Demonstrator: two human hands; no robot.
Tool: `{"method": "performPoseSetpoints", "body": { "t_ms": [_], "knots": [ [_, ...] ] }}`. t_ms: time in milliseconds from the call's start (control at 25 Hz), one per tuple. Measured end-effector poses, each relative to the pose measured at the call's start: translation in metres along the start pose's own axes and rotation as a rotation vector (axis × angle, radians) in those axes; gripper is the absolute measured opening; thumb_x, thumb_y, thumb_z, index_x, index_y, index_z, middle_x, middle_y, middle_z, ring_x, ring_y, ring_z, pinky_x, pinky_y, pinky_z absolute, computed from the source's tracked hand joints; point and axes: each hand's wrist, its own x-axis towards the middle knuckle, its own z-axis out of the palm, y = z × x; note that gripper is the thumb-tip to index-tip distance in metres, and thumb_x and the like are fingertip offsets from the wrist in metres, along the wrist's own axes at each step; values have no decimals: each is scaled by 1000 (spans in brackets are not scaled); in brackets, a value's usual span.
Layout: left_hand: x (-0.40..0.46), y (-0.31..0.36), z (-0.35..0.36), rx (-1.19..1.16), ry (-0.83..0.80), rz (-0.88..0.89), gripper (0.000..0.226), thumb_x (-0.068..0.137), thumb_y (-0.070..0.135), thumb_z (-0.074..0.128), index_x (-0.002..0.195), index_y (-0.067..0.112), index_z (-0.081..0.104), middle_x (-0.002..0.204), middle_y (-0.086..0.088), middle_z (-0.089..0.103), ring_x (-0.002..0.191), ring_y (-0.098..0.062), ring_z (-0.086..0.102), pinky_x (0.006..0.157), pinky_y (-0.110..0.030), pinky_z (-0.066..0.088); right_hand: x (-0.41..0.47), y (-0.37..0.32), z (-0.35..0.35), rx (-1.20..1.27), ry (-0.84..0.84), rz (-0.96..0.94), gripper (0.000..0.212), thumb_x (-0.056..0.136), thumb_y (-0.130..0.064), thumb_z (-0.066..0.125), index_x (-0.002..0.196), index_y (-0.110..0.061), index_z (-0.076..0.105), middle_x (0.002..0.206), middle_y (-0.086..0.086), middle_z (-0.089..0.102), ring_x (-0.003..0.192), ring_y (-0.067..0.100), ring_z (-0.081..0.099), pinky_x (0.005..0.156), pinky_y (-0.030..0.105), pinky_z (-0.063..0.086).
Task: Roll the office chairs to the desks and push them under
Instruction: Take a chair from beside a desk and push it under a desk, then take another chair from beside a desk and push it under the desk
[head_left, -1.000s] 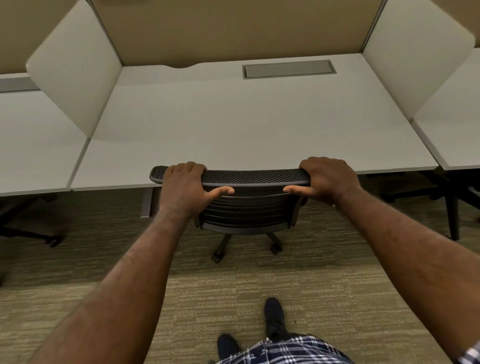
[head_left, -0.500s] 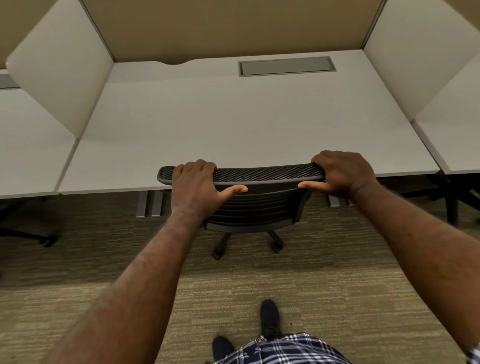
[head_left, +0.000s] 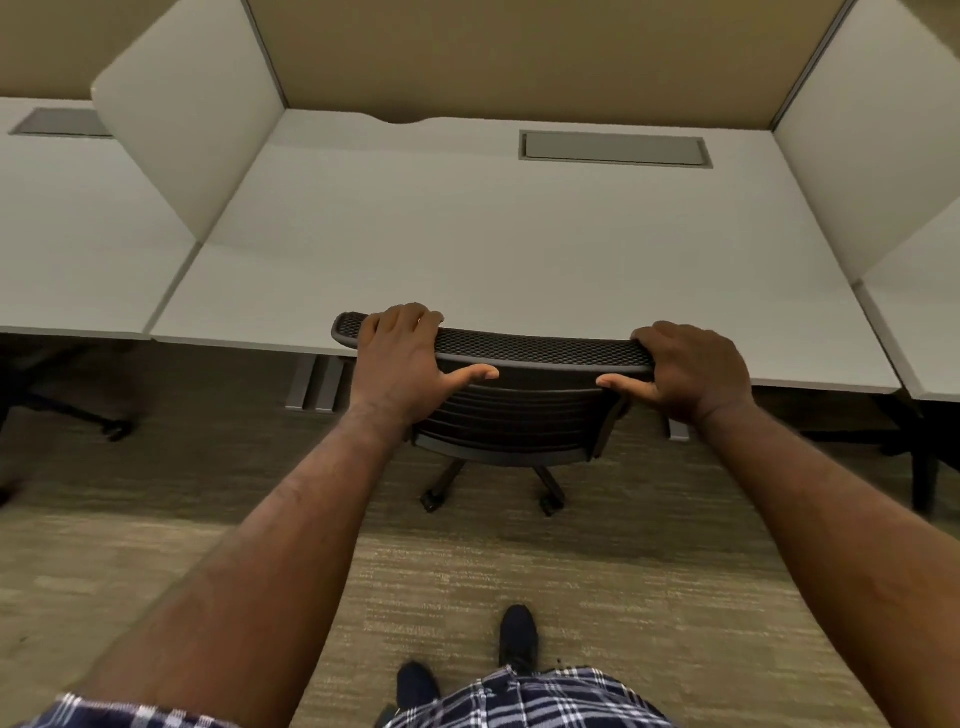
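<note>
Grey carpet (head_left: 649, 597) is seen below a white bench (head_left: 493, 249) flanked by dividers. At 12 o'clock, a black chair (head_left: 514, 410) is tucked partly beneath the bench edge, its mesh top rail clamped by the left hand (head_left: 402, 364) and right hand (head_left: 691, 371), thumbs underneath.

Carpet floor with chair on casters, white desk above.

We see striped grey-brown carpet (head_left: 519, 566) carrying the office chair (head_left: 511, 421); two of its casters touch the carpet just in front of the desk (head_left: 467, 249) edge. Our dark shoes (head_left: 517, 642) stand on the carpet nearer the camera. Desk legs meet the floor left and right of the chair. The white desk top bears only a grey cable hatch (head_left: 615, 149) near its back edge.
</note>
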Motion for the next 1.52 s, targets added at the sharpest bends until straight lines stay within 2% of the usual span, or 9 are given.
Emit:
{"method": "performPoseSetpoints", "body": {
  "t_ms": [200, 320, 440, 560, 680, 880, 1080, 1320, 1520],
  "knots": [
    [-16, 2, -5, -22, -29, -21, 107, 75, 91, 25, 144, 11, 39, 144, -11, 45, 135, -28, 35, 118, -47, 18, -10, -7, 3, 37, 65, 16, 95, 77, -88, 30, 117, -7, 61, 113, 15, 66, 89, 39, 64, 73, 45, 52],
    [-36, -10, -8, -2, -73, 7, 111, 76, 90, 23, 154, 11, 21, 158, -11, 28, 147, -26, 17, 122, -45, 4, -13, -20, 4, 62, 137, 4, 95, 78, -82, 40, 135, -7, 46, 136, 18, 48, 111, 39, 52, 93, 52, 41],
    [-65, -33, -15, -15, -49, -18, 108, 80, 86, 31, 156, 12, 9, 163, -9, 15, 150, -23, 6, 122, -46, 1, -12, -66, 2, 91, 275, -179, 87, 82, -73, 44, 140, -8, 38, 138, 16, 34, 118, 36, 41, 96, 53, 34],
    [-103, -68, -26, 54, -48, -29, 105, 82, 82, 30, 156, 13, 3, 165, -9, 7, 151, -23, 1, 122, -47, 1, -5, -137, -1, 100, 259, -345, 82, 86, -71, 43, 140, -9, 41, 134, 17, 42, 116, 36, 45, 98, 51, 33],
    [-151, -117, -41, 81, -34, -98, 102, 85, 79, 34, 156, 13, 3, 165, -8, 7, 151, -22, 2, 122, -46, 2, -2, -214, -4, 122, 204, -424, 80, 86, -70, 41, 137, -8, 48, 129, 18, 53, 115, 34, 46, 100, 51, 31],
    [-251, -207, -62, 88, 30, -271, 103, 81, 79, 34, 156, 13, 10, 164, -7, 15, 150, -22, 8, 121, -47, 5, 0, -337, -5, 138, 79, -558, 81, 89, -73, 34, 140, -10, 46, 132, 13, 51, 120, 31, 45, 104, 50, 30],
    [-340, -288, -76, 104, 50, -447, 102, 82, 75, 45, 156, 13, 13, 163, -6, 19, 150, -21, 8, 120, -49, 7, 15, -457, -1, 110, -9, -792, 83, 90, -76, 27, 141, -12, 46, 134, 12, 53, 124, 30, 45, 106, 48, 29],
    [-405, -379, -83, 78, 100, -642, 97, 83, 65, 59, 155, 12, 20, 160, -6, 26, 150, -24, 13, 119, -54, 11, 61, -588, 15, 132, -87, -962, 81, 90, -77, 21, 144, -19, 38, 141, 9, 48, 130, 29, 42, 111, 48, 25],
    [-427, -475, -89, 111, 60, -800, 97, 84, 63, 62, 155, 11, 22, 160, -6, 28, 149, -25, 16, 119, -53, 10, 124, -703, 46, 192, -141, -1067, 81, 90, -77, 23, 145, -19, 39, 144, 8, 46, 133, 27, 39, 112, 49, 23]
  ]
}}
